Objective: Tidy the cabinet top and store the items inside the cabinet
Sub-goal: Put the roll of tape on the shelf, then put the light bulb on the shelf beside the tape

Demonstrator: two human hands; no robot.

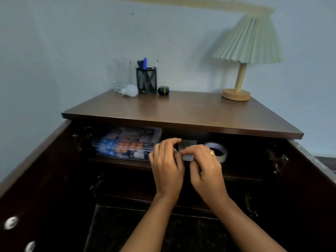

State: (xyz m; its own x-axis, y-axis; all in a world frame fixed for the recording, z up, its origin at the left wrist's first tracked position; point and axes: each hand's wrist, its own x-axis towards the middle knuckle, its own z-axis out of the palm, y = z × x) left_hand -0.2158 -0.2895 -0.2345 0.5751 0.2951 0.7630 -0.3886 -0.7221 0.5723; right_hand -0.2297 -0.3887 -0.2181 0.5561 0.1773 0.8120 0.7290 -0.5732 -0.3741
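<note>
Head view: both cabinet doors stand open. The left hand (166, 160) and right hand (204, 163) meet at the upper shelf (120, 163), their fingers pressed together around a small pale packet (187, 148); the picture is blurred, so the exact grip cannot be told. The packet sits between a clear box (125, 142) of small goods and a tape roll (218, 150). A pen holder (146, 80), bulb (130, 90), glass (121, 79), dark round object (163, 90) and lamp (241, 70) remain on the cabinet top (181, 113). To place well, probably slide the packet rearward, clear of the tape.
</note>
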